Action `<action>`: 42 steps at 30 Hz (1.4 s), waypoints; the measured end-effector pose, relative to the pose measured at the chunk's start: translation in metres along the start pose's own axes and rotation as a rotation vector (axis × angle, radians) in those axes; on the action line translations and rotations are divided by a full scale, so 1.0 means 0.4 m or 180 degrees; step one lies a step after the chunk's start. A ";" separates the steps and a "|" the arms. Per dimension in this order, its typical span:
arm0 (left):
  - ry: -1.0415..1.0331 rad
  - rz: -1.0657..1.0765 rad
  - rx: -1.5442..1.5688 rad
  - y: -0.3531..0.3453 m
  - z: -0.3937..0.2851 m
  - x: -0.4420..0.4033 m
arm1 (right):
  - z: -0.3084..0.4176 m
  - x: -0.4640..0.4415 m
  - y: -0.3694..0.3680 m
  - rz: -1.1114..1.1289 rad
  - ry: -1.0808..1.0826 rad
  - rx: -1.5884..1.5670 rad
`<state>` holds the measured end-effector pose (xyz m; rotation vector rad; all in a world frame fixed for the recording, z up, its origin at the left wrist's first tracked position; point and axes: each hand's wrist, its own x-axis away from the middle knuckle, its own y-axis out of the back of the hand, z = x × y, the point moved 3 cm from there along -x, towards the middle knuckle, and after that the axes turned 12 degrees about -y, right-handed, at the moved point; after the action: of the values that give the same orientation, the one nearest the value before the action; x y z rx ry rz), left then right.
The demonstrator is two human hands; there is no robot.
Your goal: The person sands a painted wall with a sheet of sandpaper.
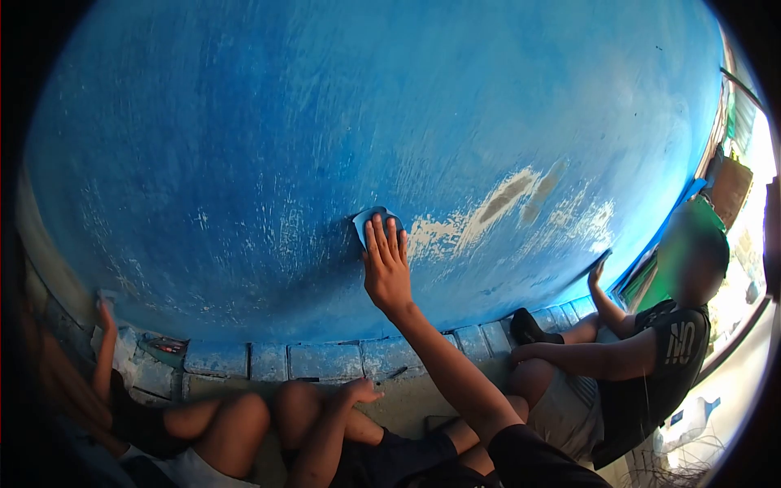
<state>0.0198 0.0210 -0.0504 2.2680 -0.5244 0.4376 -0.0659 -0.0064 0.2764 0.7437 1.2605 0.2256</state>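
My right hand [386, 264] presses a folded piece of sandpaper [370, 220] against the blue painted wall [268, 122], fingers laid over the sheet. Right of the sandpaper, a scraped patch [439, 236] shows white and grey through the paint. Lower down, my left hand [364, 392] rests over my bent knee, its fingers loosely extended and holding nothing.
At the right, a seated person [643, 358] in a dark shirt holds a dark pad to the wall. Another person's hand [106, 315] touches the wall at far left. Bluish blocks [317, 359] line the wall's foot. A cardboard box [728, 191] stands far right.
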 end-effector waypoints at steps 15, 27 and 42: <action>-0.0302 -0.0582 -0.0305 -0.028 0.044 -0.026 | -0.110 0.034 0.067 0.0405 0.0699 0.0668; -0.0108 -0.0133 -0.0165 -0.040 0.051 -0.029 | -0.170 0.012 0.132 0.0322 0.0729 0.0917; -0.0195 -0.0613 -0.0093 -0.061 0.113 -0.058 | -0.371 -0.069 0.286 -0.0483 0.0000 0.0652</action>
<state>0.0186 0.0085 -0.1053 2.2831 -0.3360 0.2630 -0.1836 0.1213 0.3520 0.8179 1.3464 -0.0280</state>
